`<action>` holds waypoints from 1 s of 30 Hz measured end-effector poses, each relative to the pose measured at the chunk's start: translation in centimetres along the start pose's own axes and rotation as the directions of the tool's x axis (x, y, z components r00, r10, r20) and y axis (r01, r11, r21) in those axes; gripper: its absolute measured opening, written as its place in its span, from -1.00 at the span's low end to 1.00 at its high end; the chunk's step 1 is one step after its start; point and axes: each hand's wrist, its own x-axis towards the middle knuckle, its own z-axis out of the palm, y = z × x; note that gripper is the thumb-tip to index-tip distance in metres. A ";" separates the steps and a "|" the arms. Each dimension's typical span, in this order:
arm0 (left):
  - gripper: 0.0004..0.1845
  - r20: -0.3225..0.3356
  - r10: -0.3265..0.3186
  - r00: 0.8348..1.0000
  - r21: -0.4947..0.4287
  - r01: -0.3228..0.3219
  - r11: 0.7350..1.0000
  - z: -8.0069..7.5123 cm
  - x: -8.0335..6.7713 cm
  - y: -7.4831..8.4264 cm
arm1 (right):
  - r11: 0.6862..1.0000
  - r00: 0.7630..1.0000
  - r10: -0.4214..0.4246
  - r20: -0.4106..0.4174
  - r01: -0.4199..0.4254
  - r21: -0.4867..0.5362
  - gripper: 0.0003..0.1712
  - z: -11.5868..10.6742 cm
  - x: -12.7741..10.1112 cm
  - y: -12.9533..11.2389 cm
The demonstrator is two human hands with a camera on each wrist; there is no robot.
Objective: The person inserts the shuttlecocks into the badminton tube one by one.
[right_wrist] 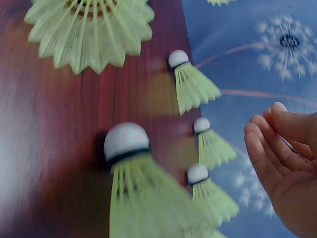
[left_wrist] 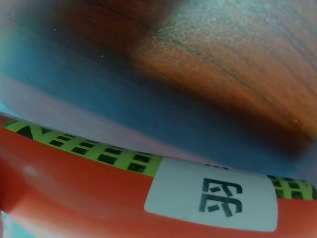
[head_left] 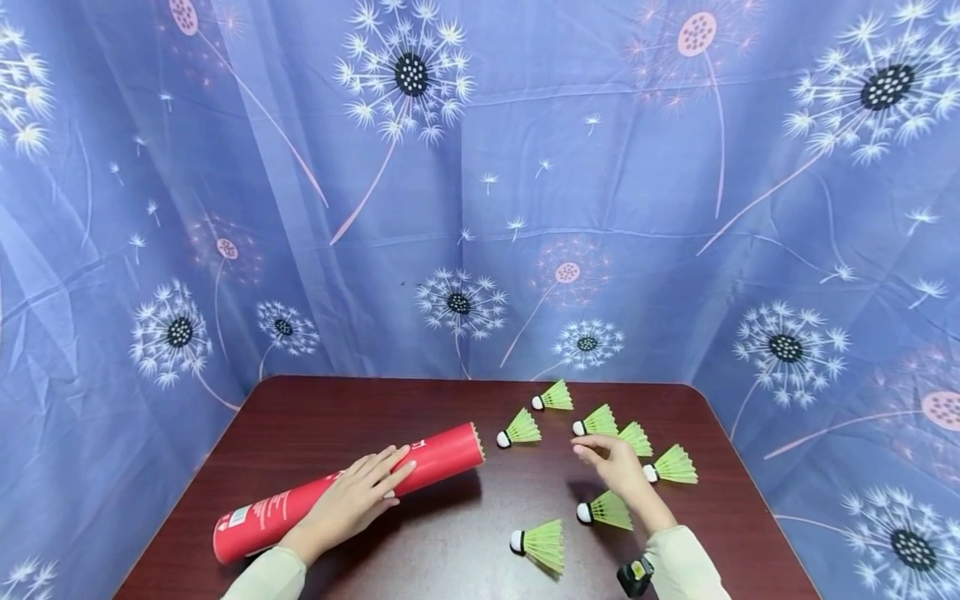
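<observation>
A long red shuttlecock tube [head_left: 446, 457] lies aslant at the left of the table. My left hand [head_left: 356, 497] rests across its middle, fingers stretched over the top and thumb on the near side. A jagged yellow-green edge shows at the tube's right end. Close up in the left wrist view, the red tube [left_wrist: 74, 183] has a checkered green band and a white label. My right hand [head_left: 618, 467] hovers among the shuttlecocks with fingers bent loosely and nothing visible between them. Yellow-green shuttlecocks with white heads surround it, one [head_left: 595, 421] just beyond its fingertips and another [head_left: 605, 510] nearer me.
Several more shuttlecocks lie on the right half of the dark wood table [head_left: 337, 417], including one [head_left: 538, 547] near the front and one [head_left: 553, 396] by the back edge. A blue dandelion-print curtain [head_left: 510, 183] hangs behind and at both sides. A small black camera [head_left: 635, 577] sits on my right wrist.
</observation>
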 end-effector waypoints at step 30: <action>-0.47 -0.069 0.013 0.998 0.008 -0.013 1.000 0.0 -0.4 0.0 | 0.978 0.973 0.203 -0.113 -0.208 -0.033 -0.69 -3.4 -6.4 5.1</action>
